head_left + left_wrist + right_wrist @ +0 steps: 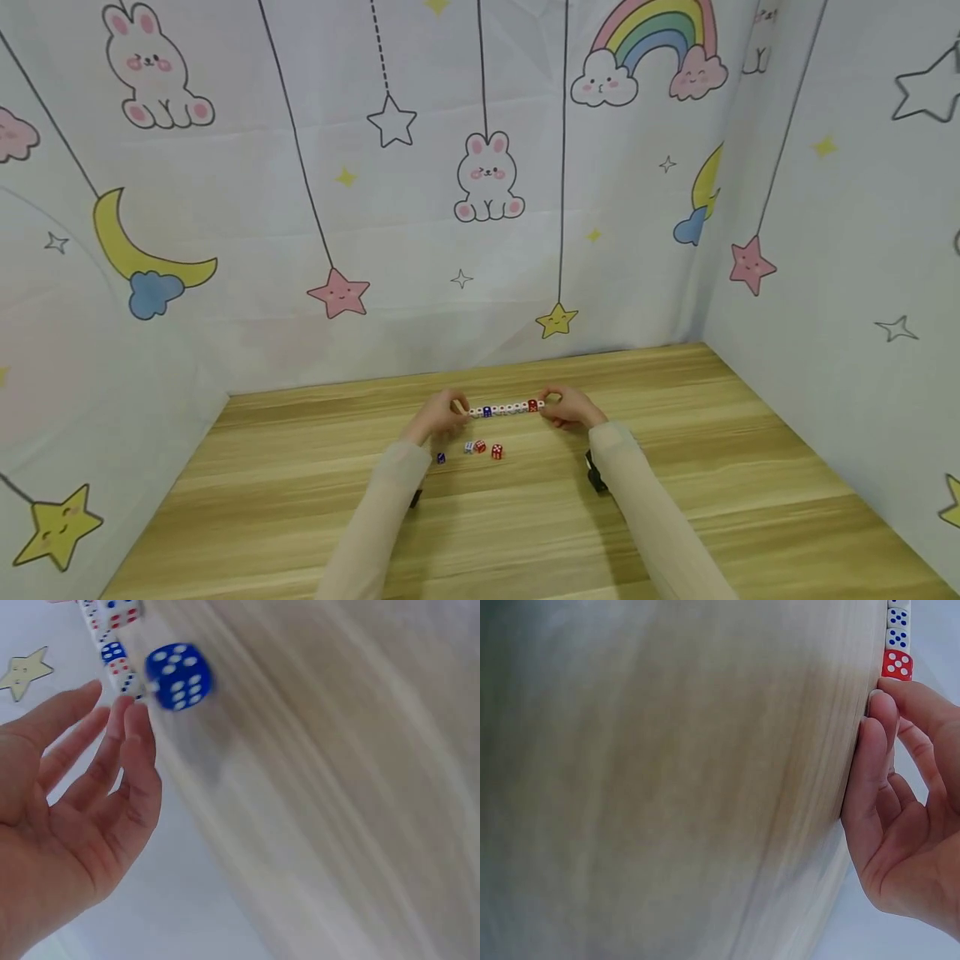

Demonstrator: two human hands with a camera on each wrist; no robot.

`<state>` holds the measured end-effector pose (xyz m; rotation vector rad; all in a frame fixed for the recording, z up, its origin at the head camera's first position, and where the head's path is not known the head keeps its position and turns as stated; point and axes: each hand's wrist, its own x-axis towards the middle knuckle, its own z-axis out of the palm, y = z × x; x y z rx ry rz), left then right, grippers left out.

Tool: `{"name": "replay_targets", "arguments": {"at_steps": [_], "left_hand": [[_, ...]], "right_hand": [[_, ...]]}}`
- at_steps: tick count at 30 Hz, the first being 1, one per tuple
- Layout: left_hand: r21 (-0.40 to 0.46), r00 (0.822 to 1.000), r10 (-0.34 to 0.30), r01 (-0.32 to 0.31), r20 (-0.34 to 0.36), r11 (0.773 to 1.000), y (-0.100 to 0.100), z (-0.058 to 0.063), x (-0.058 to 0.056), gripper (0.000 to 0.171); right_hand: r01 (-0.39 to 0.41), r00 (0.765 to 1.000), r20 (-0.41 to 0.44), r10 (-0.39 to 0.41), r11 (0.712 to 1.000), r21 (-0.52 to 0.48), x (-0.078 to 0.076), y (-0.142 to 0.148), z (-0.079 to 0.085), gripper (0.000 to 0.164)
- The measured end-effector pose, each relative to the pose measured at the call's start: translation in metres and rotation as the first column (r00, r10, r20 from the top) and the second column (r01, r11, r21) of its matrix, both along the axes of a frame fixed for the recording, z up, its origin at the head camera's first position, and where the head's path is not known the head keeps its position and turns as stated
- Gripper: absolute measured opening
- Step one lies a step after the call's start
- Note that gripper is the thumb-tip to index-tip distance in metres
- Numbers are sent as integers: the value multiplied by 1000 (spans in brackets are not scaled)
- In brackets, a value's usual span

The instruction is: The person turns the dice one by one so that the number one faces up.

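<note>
A straight row of small white dice lies on the table, with a blue die and a red die among them. My left hand is at the row's left end, its loosely bent fingers right at the end white die. At the other end, my right hand pinches the last white die, beside the red die. In the right wrist view, the right fingers hide that white die. Nearer me lie a loose blue die, a white die and two red dice.
The wood-grain table meets a white cloth backdrop just behind the row. Another white cloth wall stands on the right. Dark wrist devices sit under the sleeves.
</note>
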<state>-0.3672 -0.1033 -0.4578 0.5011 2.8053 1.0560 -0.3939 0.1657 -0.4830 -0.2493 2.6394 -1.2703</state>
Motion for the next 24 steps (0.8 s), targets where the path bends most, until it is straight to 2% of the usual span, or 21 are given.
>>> {"name": "replay_targets", "arguments": {"at_steps": [3,5,10,18,23,24], "left_hand": [[7,996,-90,89,17,996,-3,6,7,14],[18,989,-139,138,56,990,-4,8,12,14],[29,971,-194,191,140,981,-6,7,23,13],[-13,977,-198,199,78,980,-1,1,27,10],[-19,974,-218,220,63,975,-3,1,26,11],[-30,970,-240,241,35,970,-4,0,24,12]], "right_hand": [[4,1000,-2,-4,1000,5,1,-1,1,19],[4,1000,0,-4,1000,6,2,-1,3,20],[-3,1000,2,3,1000,5,5,-2,5,21],[-5,1000,0,5,1000,4,6,-1,5,21],[-7,1000,-3,7,1000,11,4,-1,5,20],[-6,1000,-3,6,1000,13,4,-1,5,20]]}}
